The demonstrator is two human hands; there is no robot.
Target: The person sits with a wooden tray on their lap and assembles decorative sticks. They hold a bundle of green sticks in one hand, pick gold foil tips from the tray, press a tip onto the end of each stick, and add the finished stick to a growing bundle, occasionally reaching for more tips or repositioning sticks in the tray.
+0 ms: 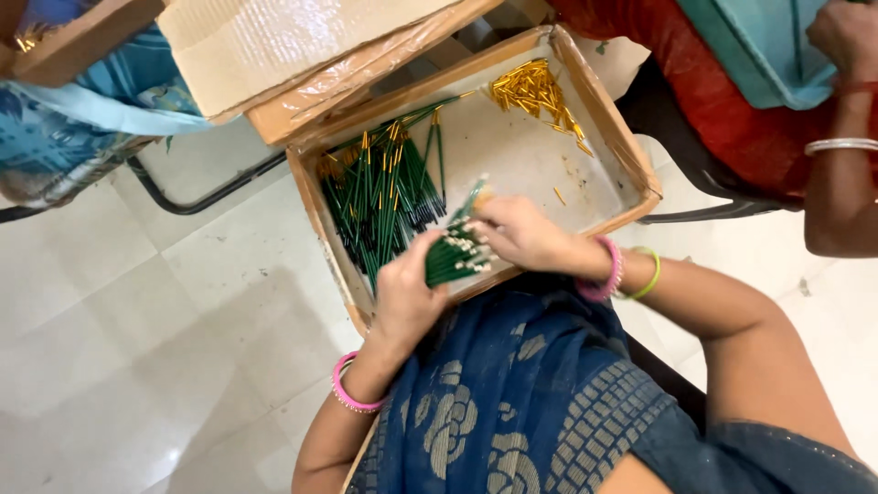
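My left hand (409,291) grips a bundle of thin green sticks (455,253) over the near edge of a shallow cardboard tray (631,160) on my lap. My right hand (521,233) pinches a single green stick (472,198) that tilts up and away from the bundle's top. A heap of green sticks with gold tips (384,192) lies in the tray's left part. Small gold metal pieces (535,91) are piled in its far right corner.
A folded cardboard sheet (302,46) lies beyond the tray. Another person in red sits at the upper right, a forearm with bangles (841,151) beside a teal container (759,46). Black chair legs (206,197) and white floor tiles (137,348) are at left.
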